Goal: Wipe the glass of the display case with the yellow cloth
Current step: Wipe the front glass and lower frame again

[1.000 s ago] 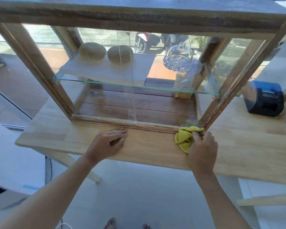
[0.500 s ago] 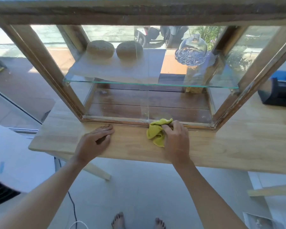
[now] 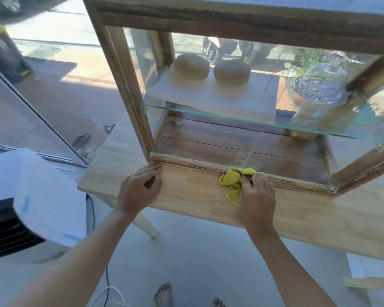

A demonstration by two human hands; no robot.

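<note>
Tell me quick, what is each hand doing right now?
Left hand: open, holds nothing, fingers loosely bent, resting on the wooden table at the display case corner.
Right hand: grips the yellow cloth at the case's bottom edge.

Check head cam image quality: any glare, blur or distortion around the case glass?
Head view: hard sunlight, so the display case glass shows reflections of the street, and the round items on the glass shelf look washed out; wide-angle bend tilts the frame posts; top left corner is smeared; the right hand gripping the yellow cloth and the left hand on the table are fairly sharp.
</note>
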